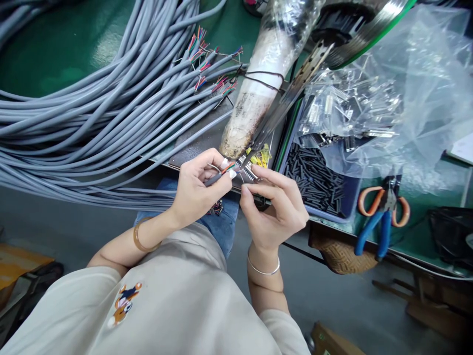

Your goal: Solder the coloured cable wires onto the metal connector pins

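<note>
My left hand [202, 185] is closed around the end of a grey cable [213, 179], whose stripped tip fans into thin red, green and other coloured wires [228, 168]. Those wire ends lie close to a small metal connector [248, 170] with a row of contacts. On its other side, my right hand [275, 204] pinches a thin wire [242, 176] between thumb and finger, its index finger by the connector. A soldering iron [284, 106] slants down with its tip end just above the connector; whether it touches is unclear. Yellow tape [261, 157] is behind.
Many grey cables [121, 113] with stripped ends spread over the left. A wrapped white tube [254, 84] leans above my hands. To the right are a solder spool [369, 34], a blue tray [353, 197] of black sleeves, a plastic bag [417, 88] of connectors, and blue-handled cutters [380, 217].
</note>
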Demonstrator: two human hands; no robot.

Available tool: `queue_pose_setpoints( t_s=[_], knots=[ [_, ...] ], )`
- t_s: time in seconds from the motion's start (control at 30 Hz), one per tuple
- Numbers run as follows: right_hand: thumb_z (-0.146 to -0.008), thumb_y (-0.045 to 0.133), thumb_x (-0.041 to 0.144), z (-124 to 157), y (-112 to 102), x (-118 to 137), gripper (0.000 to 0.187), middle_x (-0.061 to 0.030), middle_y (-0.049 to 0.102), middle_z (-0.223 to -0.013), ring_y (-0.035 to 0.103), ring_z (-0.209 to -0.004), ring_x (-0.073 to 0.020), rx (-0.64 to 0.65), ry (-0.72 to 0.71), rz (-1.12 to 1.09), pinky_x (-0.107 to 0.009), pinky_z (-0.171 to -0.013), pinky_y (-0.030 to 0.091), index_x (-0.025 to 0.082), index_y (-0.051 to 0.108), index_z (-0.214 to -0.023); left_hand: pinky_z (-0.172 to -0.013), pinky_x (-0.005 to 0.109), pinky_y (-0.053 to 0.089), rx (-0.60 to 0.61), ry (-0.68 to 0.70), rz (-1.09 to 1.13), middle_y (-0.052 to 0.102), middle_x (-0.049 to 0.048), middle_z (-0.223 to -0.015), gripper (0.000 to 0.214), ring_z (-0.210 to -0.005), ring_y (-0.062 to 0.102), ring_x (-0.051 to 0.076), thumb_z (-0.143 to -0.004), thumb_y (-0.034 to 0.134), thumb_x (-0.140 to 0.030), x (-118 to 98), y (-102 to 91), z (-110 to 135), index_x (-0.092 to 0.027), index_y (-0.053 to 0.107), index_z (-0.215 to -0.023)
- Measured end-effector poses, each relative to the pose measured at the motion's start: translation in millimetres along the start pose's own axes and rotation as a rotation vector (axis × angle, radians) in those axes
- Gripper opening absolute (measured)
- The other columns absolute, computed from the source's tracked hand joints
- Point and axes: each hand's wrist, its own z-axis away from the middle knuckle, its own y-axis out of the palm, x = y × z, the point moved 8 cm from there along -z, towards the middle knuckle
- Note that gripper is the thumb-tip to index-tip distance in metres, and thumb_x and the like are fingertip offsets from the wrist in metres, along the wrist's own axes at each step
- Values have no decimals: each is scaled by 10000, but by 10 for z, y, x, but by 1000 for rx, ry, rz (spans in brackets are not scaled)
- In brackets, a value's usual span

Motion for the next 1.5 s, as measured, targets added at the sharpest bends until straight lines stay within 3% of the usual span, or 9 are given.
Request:
queue_pose_setpoints(
  t_s=[0.17,0.53,0.87,1.0,1.13,1.5],
  knots=[
    [-858,755,88,62,9,3,194,-31,810,-1115,788,-967,-186,9,-52,24,-323,-814,660,243,701,-961,-566,182,435,45,-15,26,603,-22,-701,181,-605,507,66,-767,751,-171,61,21,-11,-176,581,-704],
    [-843,789,95,-36,-17,61,175,-22,814,-1069,783,-943,-172,-49,-16,39,-317,-825,655,233,699,-899,-508,180,399,-6,149,-67,562,-23,-652,170,-595,522,81,-771,714,-146,-69,14,17,-192,563,-709],
    [-860,781,102,67,-17,74,186,-28,825,-1048,794,-899,-161,-40,-91,114,-298,-805,646,228,666,-935,-525,160,430,59,13,18,604,-25,-678,129,-580,511,59,-725,711,-160,50,18,-7,-172,584,-703],
    [-869,761,82,71,-36,-39,174,-15,814,-1015,788,-925,-159,-75,82,-54,-292,-785,652,228,681,-920,-555,168,489,91,-22,64,679,0,-724,131,-596,588,68,-723,760,-183,56,26,3,-162,632,-742],
    [-889,747,105,95,19,-131,138,-13,809,-1004,788,-937,-162,-39,227,-163,-281,-736,647,226,690,-921,-477,157,433,113,-10,121,637,-39,-651,164,-478,481,32,-742,792,-198,51,30,16,-170,632,-767],
    [-863,767,93,50,34,10,181,-27,815,-1071,785,-938,-178,-21,-16,31,-339,-832,656,236,680,-931,-466,162,357,-50,211,-78,529,-67,-609,164,-483,415,38,-806,680,-101,-54,0,44,-196,560,-744]
  ],
)
